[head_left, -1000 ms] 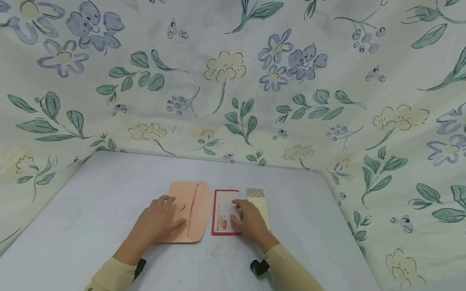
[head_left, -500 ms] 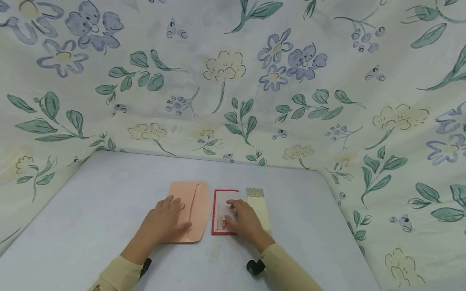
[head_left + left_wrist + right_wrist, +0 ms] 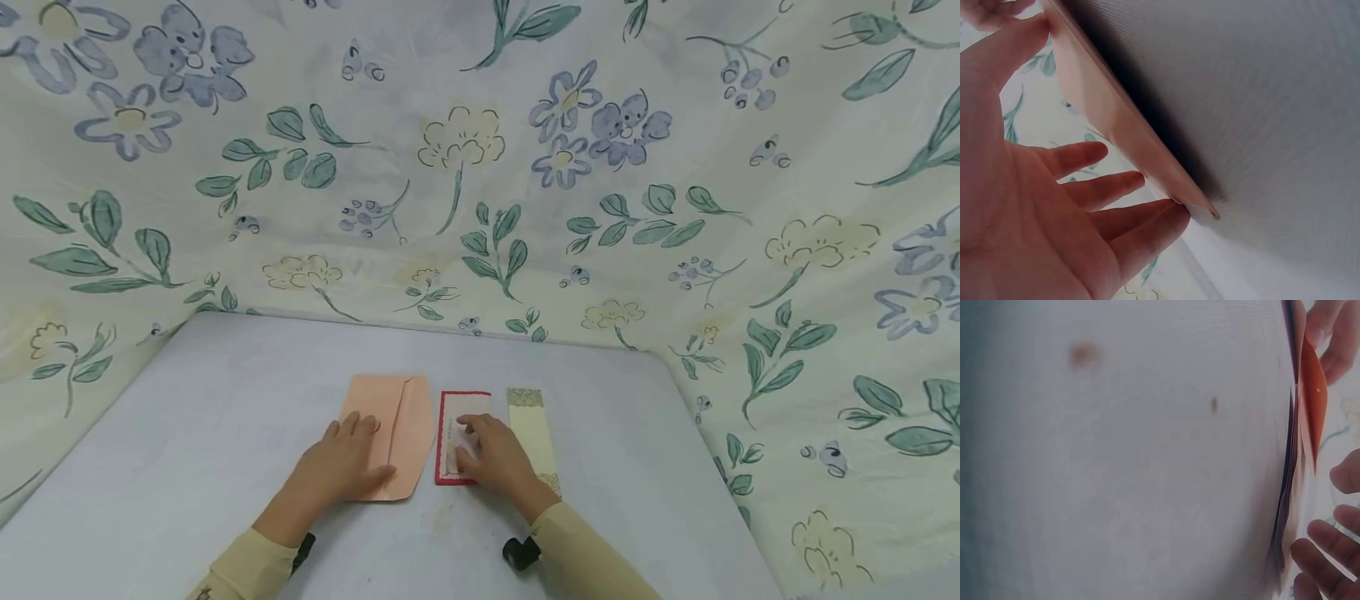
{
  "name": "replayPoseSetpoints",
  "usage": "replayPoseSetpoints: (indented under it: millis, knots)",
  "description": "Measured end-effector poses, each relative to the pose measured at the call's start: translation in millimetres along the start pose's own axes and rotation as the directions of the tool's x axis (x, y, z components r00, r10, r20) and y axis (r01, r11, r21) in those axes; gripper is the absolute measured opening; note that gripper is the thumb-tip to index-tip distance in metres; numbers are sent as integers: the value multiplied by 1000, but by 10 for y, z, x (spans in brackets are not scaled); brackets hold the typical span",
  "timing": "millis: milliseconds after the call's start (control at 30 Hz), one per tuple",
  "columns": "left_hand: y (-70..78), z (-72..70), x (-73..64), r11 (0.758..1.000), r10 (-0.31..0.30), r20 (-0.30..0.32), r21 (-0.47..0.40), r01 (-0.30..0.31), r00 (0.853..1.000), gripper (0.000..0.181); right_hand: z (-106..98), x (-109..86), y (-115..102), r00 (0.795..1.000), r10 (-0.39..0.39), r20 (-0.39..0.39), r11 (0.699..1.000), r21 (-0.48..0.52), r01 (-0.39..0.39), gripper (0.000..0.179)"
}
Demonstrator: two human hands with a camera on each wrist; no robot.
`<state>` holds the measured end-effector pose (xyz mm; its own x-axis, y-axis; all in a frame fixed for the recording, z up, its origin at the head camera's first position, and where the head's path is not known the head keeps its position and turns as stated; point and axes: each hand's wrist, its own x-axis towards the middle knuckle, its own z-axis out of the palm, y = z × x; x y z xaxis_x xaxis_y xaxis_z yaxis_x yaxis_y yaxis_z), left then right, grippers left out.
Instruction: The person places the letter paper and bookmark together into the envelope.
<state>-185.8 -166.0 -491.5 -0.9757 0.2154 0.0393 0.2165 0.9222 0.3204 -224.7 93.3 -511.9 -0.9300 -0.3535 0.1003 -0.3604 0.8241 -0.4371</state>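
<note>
A peach envelope (image 3: pixel 411 429) lies on the table, its flap on the right side. My left hand (image 3: pixel 333 462) rests on its left part with the fingers spread and the thumb near the flap; in the left wrist view the fingertips touch the envelope's (image 3: pixel 1104 94) surface. To the right is a white card (image 3: pixel 468 404) with a red scalloped border and small printing. Over this card hovers my right hand (image 3: pixel 498 462), fingers loosely bent and nothing between them, hiding its lower right part. In the right wrist view, the right fingers (image 3: pixel 1322 556) are close above the card's edge.
Right of the card lies a narrow cream paper strip (image 3: pixel 532 429) with gold patterned ends, partly behind the right hand. The white table (image 3: pixel 637 433) meets a floral cloth (image 3: pixel 405 200) at the back and sides. Dark wrist devices (image 3: pixel 520 552) sit below both wrists.
My right hand has shifted left over the card, uncovering more of the cream strip. My left hand has slid slightly right and nearer on the envelope. The papers stay in place.
</note>
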Motion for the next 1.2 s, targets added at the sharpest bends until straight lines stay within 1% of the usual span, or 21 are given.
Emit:
replayPoseSetpoints:
  millis: [133,233,433,767,900,1000,1200]
  knots:
    - [-5,10,-2,1000,-26,25,-3,26,999,71,27,4,-15,1000,-14,-10,1000,-19,13,46]
    - [-11,26,-1,1000,-31,33,-2,31,999,73,28,7,-39,1000,-15,-14,1000,-23,14,47]
    - [-10,38,-7,999,-46,29,-15,47,998,74,7,20,-86,1000,-22,-14,1000,-21,22,47]
    - [-2,38,-8,997,-67,22,-48,68,998,71,27,61,-140,1000,-3,15,1000,-10,3,49]
    - [14,29,-15,996,-75,23,-56,76,997,71,32,68,-155,1000,-15,14,1000,-9,15,49]
    - [11,21,-21,995,-72,16,-69,73,997,71,52,91,-163,1000,-26,14,1000,-8,26,50]
    - [-9,21,-13,995,-50,4,-83,50,999,72,67,126,-208,1000,-15,24,1000,3,15,50]
